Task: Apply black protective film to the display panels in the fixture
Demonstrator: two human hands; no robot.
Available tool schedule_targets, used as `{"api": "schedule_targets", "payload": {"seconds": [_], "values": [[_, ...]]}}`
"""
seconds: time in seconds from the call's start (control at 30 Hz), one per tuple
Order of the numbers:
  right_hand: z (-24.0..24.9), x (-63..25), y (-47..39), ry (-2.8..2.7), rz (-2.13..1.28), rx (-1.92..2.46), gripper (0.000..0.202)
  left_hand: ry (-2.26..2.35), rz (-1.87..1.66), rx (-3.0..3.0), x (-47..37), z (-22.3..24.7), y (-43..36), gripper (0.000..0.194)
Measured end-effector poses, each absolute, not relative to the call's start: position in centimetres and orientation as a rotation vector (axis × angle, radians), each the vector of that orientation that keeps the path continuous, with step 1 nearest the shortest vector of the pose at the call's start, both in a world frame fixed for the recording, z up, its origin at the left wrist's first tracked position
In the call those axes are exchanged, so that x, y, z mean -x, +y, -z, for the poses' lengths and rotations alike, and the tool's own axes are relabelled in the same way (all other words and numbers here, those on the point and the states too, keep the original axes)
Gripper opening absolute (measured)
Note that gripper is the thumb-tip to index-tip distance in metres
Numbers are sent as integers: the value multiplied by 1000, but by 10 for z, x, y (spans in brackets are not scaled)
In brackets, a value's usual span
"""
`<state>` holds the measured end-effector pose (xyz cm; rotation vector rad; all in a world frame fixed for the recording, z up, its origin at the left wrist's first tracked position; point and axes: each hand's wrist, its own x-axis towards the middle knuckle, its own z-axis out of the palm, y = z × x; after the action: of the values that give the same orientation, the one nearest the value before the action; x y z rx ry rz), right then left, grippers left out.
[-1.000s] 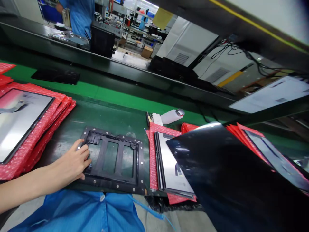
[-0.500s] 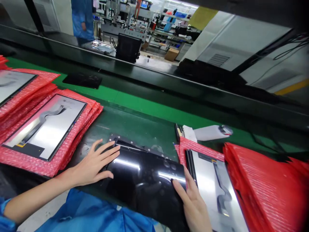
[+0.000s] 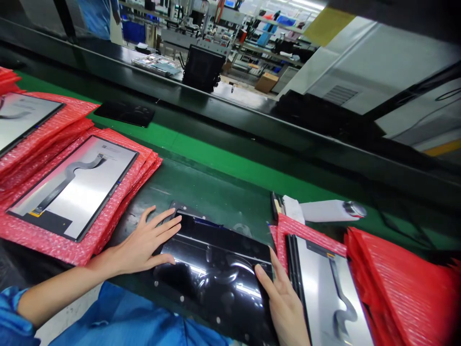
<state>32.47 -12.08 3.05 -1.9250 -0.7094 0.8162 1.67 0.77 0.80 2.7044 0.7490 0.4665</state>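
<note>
A glossy black screen panel (image 3: 216,274) lies at a slight slant over a dark plate with pale round spots (image 3: 182,299) along its near edge; the plate is mostly hidden under it. My right hand (image 3: 284,298) grips the panel's right edge, thumb on top and fingers curled beyond the side. At the far left corner my left hand (image 3: 151,242) rests with fingers spread, fingertips touching the panel's edge. To the left, a silver-backed display with a ribbon cable (image 3: 81,185) sits on stacked red bubble bags (image 3: 133,192). Another silver-backed display (image 3: 324,288) is right of my right hand.
More red bubble bags (image 3: 403,283) are piled at the right. A white bottle with a metallic cap (image 3: 324,211) lies beyond the right display. Farther back are a black panel (image 3: 124,114) and a long dark ledge (image 3: 230,113) across the bench.
The black panel has tipped flatter over the spotted plate, whose near edge now shows. My right hand has moved with it, still gripping. My left hand stays at the corner. The view has shifted slightly.
</note>
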Motion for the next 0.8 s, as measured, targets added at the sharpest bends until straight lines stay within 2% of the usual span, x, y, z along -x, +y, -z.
{"api": "schedule_targets", "payload": {"seconds": [0.4,0.57,0.8], "values": [[-36,-313,-116,-532,-834,1861,96,748,-459,-2683,-17,-6,9,74],[-31,-317,-117,-583,-817,1872,91,764,-450,-2642,-18,-7,8,72],[-30,-314,-121,-589,-811,1876,90,999,-470,-2489,-15,-2,6,53]]}}
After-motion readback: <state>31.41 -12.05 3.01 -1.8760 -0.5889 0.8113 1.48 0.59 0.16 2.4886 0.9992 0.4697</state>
